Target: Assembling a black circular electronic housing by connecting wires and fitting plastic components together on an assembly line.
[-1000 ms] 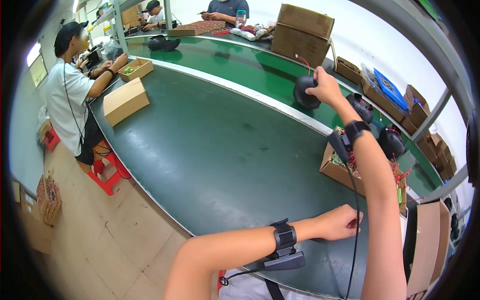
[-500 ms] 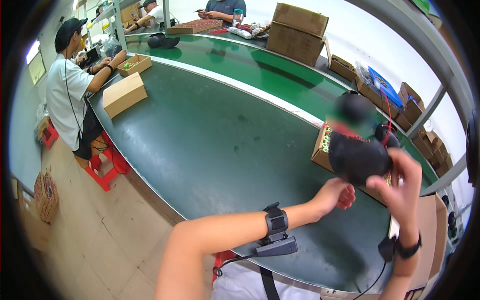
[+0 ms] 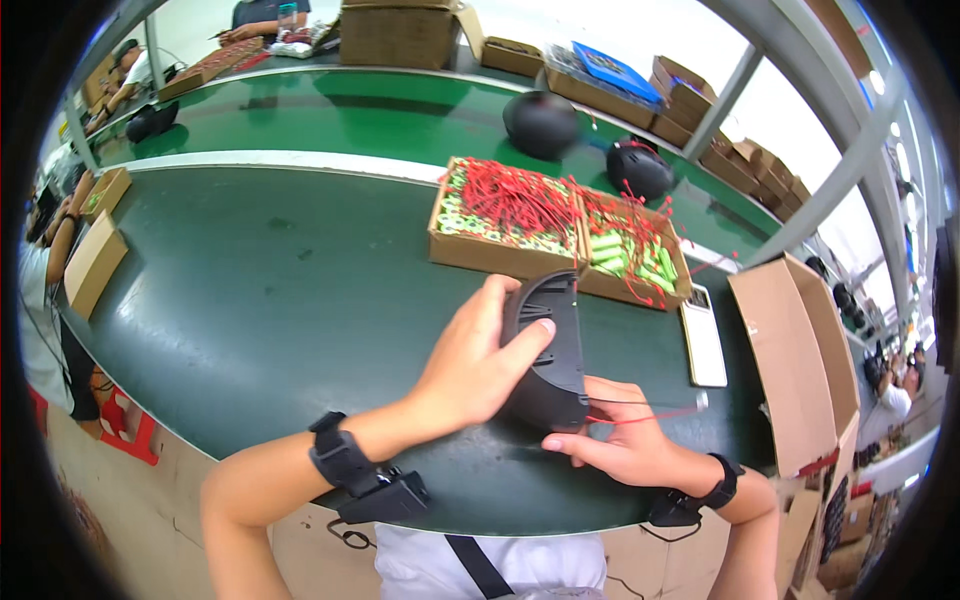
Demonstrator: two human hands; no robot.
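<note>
A curved black plastic housing (image 3: 545,385) with slotted vents is held above the table's near half. My left hand (image 3: 475,360) grips its left side, thumb across the vented face. At its lower right edge, my right hand (image 3: 625,440) is closed on the housing, with some fingers hidden behind it. A red wire (image 3: 650,414) and a dark wire come out by the right fingers and end in a small white connector (image 3: 702,401). Just beyond the housing are two open cardboard boxes, one with a tangle of red wires (image 3: 515,200), the other with green cylinders (image 3: 625,255).
A pale phone-like slab (image 3: 705,340) lies right of the boxes. An open carton (image 3: 795,365) stands at the table's right edge. Across the green conveyor belt (image 3: 400,110) sit more black housings (image 3: 541,125). Co-workers sit at far left; a metal post (image 3: 850,185) rises at right.
The view has swung right. The black housing, earlier raised over the boxes by my right hand, is now lower and closer to me; my left hand has taken hold of it too.
</note>
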